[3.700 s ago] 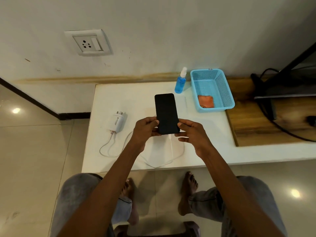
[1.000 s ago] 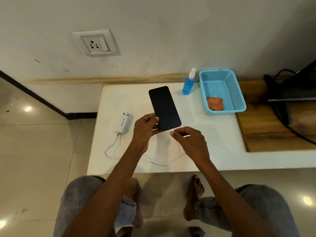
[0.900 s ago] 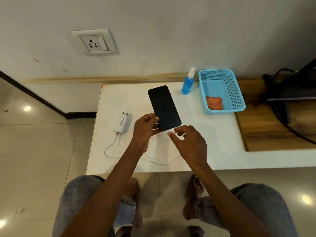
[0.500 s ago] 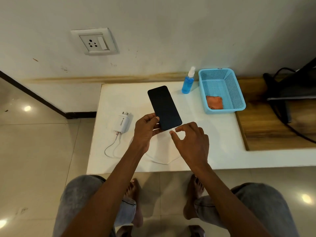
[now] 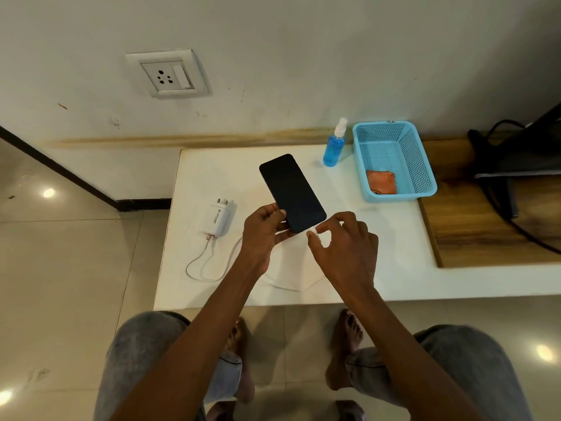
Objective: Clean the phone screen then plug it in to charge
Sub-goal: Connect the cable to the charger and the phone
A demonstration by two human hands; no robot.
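My left hand (image 5: pixel 262 230) grips the lower left edge of a black phone (image 5: pixel 292 192), dark screen up, tilted above the white table (image 5: pixel 379 247). My right hand (image 5: pixel 344 246) pinches the white cable plug (image 5: pixel 312 230) between thumb and forefinger right at the phone's bottom edge. The white cable (image 5: pixel 209 262) loops across the table back to a white charger adapter (image 5: pixel 217 219) lying flat, pins toward the wall. A white wall socket (image 5: pixel 168 73) sits on the wall above, at the left.
A blue spray bottle (image 5: pixel 334 145) stands at the table's back beside a blue mesh basket (image 5: pixel 422 165) holding an orange cloth (image 5: pixel 382 181). A wooden surface (image 5: pixel 485 226) with black cables lies to the right. My knees and bare feet are below the table edge.
My right hand, with the cable plug, rose from below the phone to its bottom edge. The phone tilted left earlier and has stayed in my left hand since.
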